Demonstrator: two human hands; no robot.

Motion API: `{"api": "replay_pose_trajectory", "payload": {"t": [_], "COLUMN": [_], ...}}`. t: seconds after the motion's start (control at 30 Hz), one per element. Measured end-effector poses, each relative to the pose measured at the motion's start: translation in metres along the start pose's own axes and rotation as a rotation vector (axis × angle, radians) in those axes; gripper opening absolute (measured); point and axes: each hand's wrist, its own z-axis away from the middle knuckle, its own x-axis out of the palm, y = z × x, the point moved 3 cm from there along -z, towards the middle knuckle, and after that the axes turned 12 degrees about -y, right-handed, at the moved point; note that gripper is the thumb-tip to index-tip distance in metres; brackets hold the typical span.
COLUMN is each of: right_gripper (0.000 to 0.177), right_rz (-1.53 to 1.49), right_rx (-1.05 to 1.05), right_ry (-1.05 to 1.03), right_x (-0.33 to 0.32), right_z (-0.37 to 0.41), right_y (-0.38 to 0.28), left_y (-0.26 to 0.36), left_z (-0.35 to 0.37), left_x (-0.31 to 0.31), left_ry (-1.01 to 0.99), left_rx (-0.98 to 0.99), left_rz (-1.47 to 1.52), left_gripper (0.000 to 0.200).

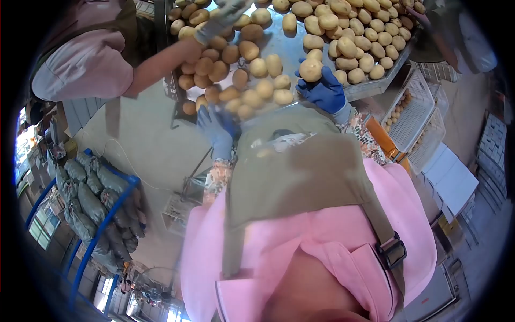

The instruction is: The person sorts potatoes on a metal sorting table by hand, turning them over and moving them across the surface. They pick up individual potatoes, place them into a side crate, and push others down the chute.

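Many pale brown potatoes (259,67) lie spread over a metal sorting table (277,32). My right hand (325,92), in a blue glove, is at the table's near edge with its fingers round a round potato (310,70). More potatoes are heaped just beyond it. My left hand (216,129), in a grey-blue glove, is at the near left edge of the table, fingers pointing at the nearest potatoes. It is blurred, and whether it touches or holds one cannot be made out.
At the upper left, a co-worker's gloved hand (222,20) reaches over the potatoes. Another person (456,37) stands at the upper right. White plastic crates (410,115) holding potatoes stand at the right. Filled sacks (94,201) rest on a blue-framed cart (102,231) at the left.
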Motion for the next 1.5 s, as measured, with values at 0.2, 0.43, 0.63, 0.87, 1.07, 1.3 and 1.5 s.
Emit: {"api": "replay_pose_trajectory", "payload": {"t": [0.2, 0.43, 0.63, 0.87, 1.07, 1.3, 1.5], "right_gripper": [0.063, 0.068, 0.043, 0.032, 0.037, 0.034, 0.041], "right_rz": [0.486, 0.971, 0.98, 1.571, 1.035, 1.025, 2.494], "right_rx": [-0.085, -0.064, 0.086, -0.109, -0.357, 0.525, 0.451], "right_ry": [0.032, 0.258, 0.142, 1.218, 0.606, 0.424, 0.713], "right_x": [0.035, 0.039, 0.01, -0.005, -0.031, -0.061, -0.015], "right_z": [0.0, -0.001, 0.052, 0.163, 0.124, 0.022, 0.028], "right_y": [0.002, 0.008, -0.002, -0.098, -0.091, 0.013, -0.055], "left_y": [0.078, 0.092, 0.027, -0.027, 0.03, 0.052, 0.004], "left_z": [-0.065, -0.046, -0.011, 0.016, -0.027, -0.026, 0.021], "left_x": [0.024, 0.055, 0.042, 0.033, 0.025, 0.032, 0.035], "left_ry": [-0.086, -0.525, -0.375, -0.185, -0.13, -0.601, -0.486], "left_rx": [0.314, 0.397, 0.253, 0.053, 0.172, 0.15, -0.107], "left_rz": [0.33, 0.104, 0.034, 0.11, 0.243, -0.063, -0.043], "left_gripper": [0.04, 0.058, 0.059, 0.048, 0.045, 0.076, 0.078]}}
